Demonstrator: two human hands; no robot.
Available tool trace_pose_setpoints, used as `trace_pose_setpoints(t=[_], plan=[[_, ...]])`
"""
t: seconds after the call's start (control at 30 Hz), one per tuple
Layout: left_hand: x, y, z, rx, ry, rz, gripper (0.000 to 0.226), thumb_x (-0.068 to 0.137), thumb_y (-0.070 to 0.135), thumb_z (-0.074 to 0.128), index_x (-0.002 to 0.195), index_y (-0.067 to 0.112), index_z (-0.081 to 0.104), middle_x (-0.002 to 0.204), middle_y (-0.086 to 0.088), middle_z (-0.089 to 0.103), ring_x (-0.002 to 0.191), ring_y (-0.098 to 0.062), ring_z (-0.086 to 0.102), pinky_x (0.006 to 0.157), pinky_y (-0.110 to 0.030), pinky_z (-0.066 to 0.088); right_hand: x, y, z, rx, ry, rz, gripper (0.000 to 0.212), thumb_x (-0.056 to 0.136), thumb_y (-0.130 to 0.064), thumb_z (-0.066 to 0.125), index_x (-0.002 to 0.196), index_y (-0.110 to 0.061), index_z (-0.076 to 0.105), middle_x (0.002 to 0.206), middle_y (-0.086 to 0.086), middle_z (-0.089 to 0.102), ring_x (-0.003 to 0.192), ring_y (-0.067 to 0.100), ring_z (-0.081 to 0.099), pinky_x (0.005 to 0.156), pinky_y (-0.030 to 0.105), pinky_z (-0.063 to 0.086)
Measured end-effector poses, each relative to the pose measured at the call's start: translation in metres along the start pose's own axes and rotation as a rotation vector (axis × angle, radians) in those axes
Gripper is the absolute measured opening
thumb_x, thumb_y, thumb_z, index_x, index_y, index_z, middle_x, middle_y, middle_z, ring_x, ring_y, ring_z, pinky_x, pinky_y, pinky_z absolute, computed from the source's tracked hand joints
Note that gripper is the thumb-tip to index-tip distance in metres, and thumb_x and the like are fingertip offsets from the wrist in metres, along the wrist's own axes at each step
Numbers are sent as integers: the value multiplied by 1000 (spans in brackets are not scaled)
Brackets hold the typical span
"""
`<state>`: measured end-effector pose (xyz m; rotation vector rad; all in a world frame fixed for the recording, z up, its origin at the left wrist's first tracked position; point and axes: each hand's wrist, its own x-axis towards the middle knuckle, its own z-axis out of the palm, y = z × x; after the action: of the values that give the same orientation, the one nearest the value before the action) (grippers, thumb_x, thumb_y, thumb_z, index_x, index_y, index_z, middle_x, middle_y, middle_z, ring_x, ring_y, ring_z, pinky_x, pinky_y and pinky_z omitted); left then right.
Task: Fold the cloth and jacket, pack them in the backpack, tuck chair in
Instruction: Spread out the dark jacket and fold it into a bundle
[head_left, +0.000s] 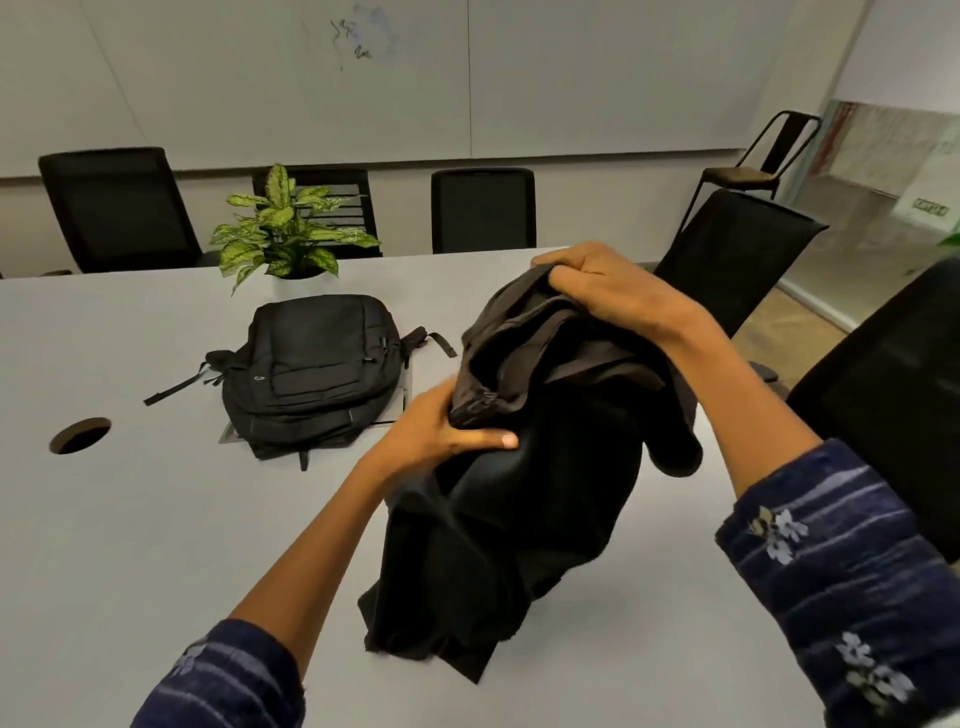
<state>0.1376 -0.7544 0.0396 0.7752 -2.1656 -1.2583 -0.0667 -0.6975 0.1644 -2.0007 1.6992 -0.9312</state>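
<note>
The left hand (441, 431) has its fingers curled into a bunched edge of the dark garment (519, 493), thumb laid flat along the fabric at the hand's 3 o'clock side. The right hand (608, 291) grips the upper folds of the same garment, fingers curled over the top edge and knuckles toward the far wall. The two hands are apart, the right at about 1 o'clock from the left.

The garment hangs between and below both hands, held up over the table (130, 519); its lower hem reaches the tabletop near the front edge. The upper layers read brownish, the lower mass black; whether this is one piece or two cannot be told.

Both forearms emerge from dark blue patterned sleeves (831, 561).

The backpack (311, 374) lies flat on the table at 10 o'clock from the left hand, well apart from the garment, straps spread at both sides. A potted plant (291, 228) stands just beyond it at 12 o'clock. A round cable hole (80, 435) sits at the backpack's 9 o'clock.

A black chair (883, 395) stands at the table's right edge, at 3 o'clock from the right hand. Further chairs (483, 208) line the far side.
</note>
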Motion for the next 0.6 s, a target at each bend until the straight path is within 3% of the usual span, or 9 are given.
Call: trace_pose_setpoints(t=[0.07, 0.13, 0.2, 0.3, 0.4, 0.43, 0.53, 0.6], plan=[[4, -1, 11, -100, -36, -54, 36, 66, 52, 77, 98, 57, 61, 107, 24, 67, 102, 4, 61, 92, -25, 48, 7, 2, 9, -77, -26, -18, 33, 92, -11, 37, 76, -22, 63, 78, -5, 63, 80, 11, 58, 86, 38, 46], [8, -5, 19, -264, 67, -133, 17, 72, 51, 71, 89, 52, 67, 95, 19, 71, 96, -1, 65, 89, -30, 51, 12, 14, 20, -166, 6, 8, 29, 91, -9, 39, 79, -24, 60, 85, -6, 63, 90, 19, 57, 95, 50, 41], [14, -15, 20, -473, 171, -264, 24, 79, 47, 68, 98, 34, 71, 104, 3, 72, 102, -16, 65, 95, -39, 49, 10, 35, 32, -188, 61, 72, 24, 91, -8, 42, 96, -19, 62, 102, -1, 64, 102, 23, 56, 98, 54, 38], [22, -29, 15, -533, 274, -430, 36, 92, 29, 55, 123, 10, 58, 114, -11, 66, 106, -26, 61, 98, -43, 47, -8, 65, 53, -44, 160, 140, 26, 92, -15, 56, 117, -20, 60, 119, 4, 60, 108, 20, 55, 98, 41, 43], [24, -37, 17, -513, 302, -538, 36, 93, 31, 53, 122, 10, 57, 111, -10, 66, 101, -25, 63, 91, -42, 51, -26, 80, 79, 76, 382, 255, 22, 85, -33, 68, 93, -15, 61, 91, 7, 63, 82, 17, 58, 78, 34, 47], [24, -39, 19, -507, 302, -577, 38, 92, 36, 53, 122, 12, 56, 112, -10, 65, 102, -26, 62, 93, -44, 50, -32, 82, 90, 93, 382, 333, 33, 82, -45, 68, 81, -14, 58, 77, 6, 61, 71, 16, 56, 72, 33, 47], [26, -44, 21, -541, 330, -620, 46, 91, 45, 51, 123, 13, 56, 119, -12, 62, 109, -30, 58, 98, -47, 46, -52, 82, 127, 37, 74, 513, 63, 67, -79, 53, 65, -16, 52, 56, 0, 56, 56, 17, 58, 66, 33, 50], [27, -44, 20, -593, 362, -603, 40, 91, 45, 52, 115, 13, 60, 111, -10, 65, 100, -25, 62, 86, -38, 51, -64, 87, 148, -38, -131, 530, 58, 66, -75, 61, 65, -19, 47, 57, 0, 53, 57, 19, 58, 63, 34, 49]])
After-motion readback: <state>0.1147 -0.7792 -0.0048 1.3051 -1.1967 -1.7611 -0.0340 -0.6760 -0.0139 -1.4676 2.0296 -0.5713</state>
